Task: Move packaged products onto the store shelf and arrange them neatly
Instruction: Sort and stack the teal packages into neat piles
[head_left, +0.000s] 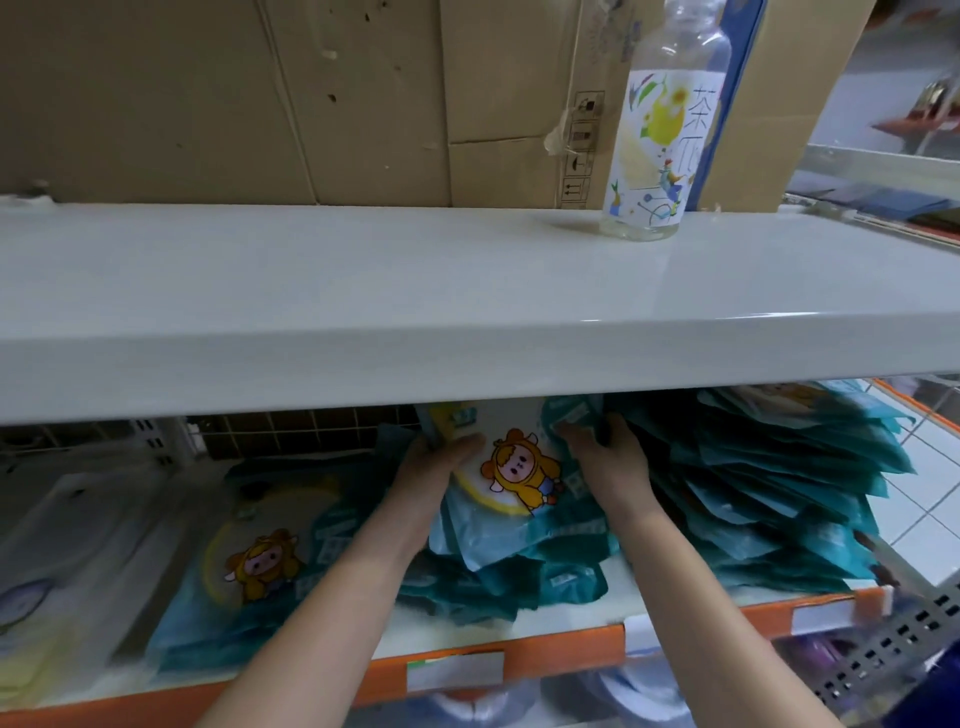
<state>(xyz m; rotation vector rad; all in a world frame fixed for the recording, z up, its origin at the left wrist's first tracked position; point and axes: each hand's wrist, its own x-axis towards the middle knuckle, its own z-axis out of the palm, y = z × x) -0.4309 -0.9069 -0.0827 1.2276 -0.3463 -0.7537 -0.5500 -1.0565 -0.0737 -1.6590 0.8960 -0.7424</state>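
On the lower shelf (519, 631) lies a teal package with a cartoon child in a yellow hood (519, 483), on top of a loose pile of like packages. My left hand (441, 460) grips its left edge, thumb on top. My right hand (605, 457) holds its right side, fingers curled against a tall leaning stack of teal packages (779, 493). Another teal package with the same picture (254, 577) lies flat to the left. Both forearms reach in under the upper shelf.
The white upper shelf (415, 291) overhangs the hands; a clear labelled bottle (660, 140) stands on it before cardboard boxes (260, 93). Pale packages (62, 571) lie at the lower left. An orange price rail (519, 665) fronts the shelf. Tiled floor (930, 467) shows at right.
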